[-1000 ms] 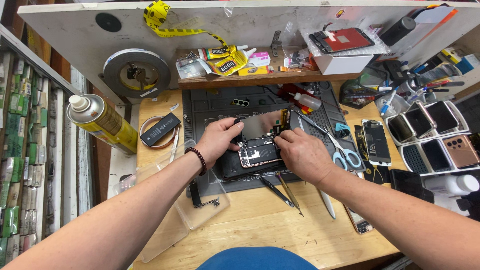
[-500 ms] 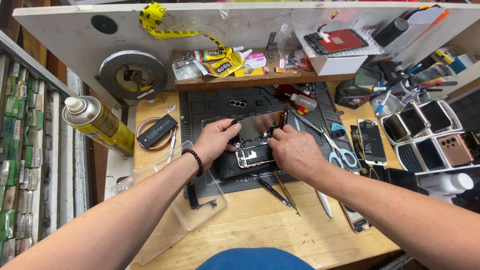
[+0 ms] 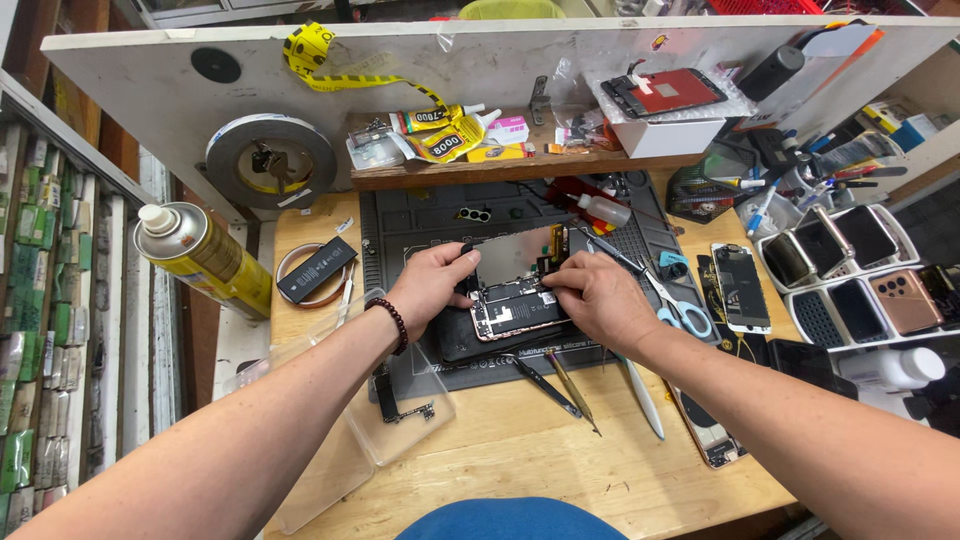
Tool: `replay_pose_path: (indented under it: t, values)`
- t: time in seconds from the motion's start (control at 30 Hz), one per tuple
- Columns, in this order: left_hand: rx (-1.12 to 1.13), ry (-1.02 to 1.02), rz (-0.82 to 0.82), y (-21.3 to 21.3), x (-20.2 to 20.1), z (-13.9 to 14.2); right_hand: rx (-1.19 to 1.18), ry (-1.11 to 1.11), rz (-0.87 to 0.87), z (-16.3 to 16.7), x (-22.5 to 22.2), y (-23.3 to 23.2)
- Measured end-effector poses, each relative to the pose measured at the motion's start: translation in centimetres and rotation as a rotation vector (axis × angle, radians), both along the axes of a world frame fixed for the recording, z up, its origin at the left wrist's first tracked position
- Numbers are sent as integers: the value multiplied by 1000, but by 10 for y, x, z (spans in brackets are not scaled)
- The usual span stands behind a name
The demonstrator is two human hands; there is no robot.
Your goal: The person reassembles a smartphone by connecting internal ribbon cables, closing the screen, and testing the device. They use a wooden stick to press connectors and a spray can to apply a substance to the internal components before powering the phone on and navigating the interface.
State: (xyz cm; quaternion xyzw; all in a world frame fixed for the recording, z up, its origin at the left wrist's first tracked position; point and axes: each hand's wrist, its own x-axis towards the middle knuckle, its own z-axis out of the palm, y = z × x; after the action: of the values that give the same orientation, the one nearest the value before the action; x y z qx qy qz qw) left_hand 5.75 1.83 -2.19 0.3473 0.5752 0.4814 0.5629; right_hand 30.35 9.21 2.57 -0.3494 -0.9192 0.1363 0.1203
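An opened smartphone [image 3: 508, 312] with its circuit board exposed lies on a dark repair mat [image 3: 420, 220]. Its screen panel [image 3: 512, 256] is tilted up behind it. My left hand [image 3: 432, 285], with a bead bracelet at the wrist, grips the phone's left edge and the lower left corner of the screen panel. My right hand [image 3: 590, 298] pinches at the phone's right side, fingertips on the board near the panel's hinge side. Whether it holds a small tool or part is hidden by the fingers.
Tweezers and spudgers [image 3: 560, 385] lie in front of the mat, scissors [image 3: 672, 305] to its right. A yellow spray can [image 3: 200, 258] and a phone battery [image 3: 315, 270] are at left, a clear plastic lid [image 3: 400, 410] near my left forearm. Trays of phones [image 3: 860, 270] stand at right, glue tubes [image 3: 440, 135] on the shelf.
The screen panel has been lifted more upright from the phone body. Both hands stayed on the phone, my left shifting to its upper left corner.
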Motion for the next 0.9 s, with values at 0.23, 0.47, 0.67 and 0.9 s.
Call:
replay_pose_path:
  t: [0.23,0.47,0.67,0.9]
  values:
    - [-32,-44,-3,-1,-2,4,-148,38,-76,0,-2,3]
    - [-36,-58,-10,-1,-3,4,-115,23,-67,2,-2,0]
    - [-44,-67,-8,0,-3,1,4,-27,9,3,-1,-4]
    - [-23,-82,-13,0,-4,-1,279,-61,188,2,4,-16]
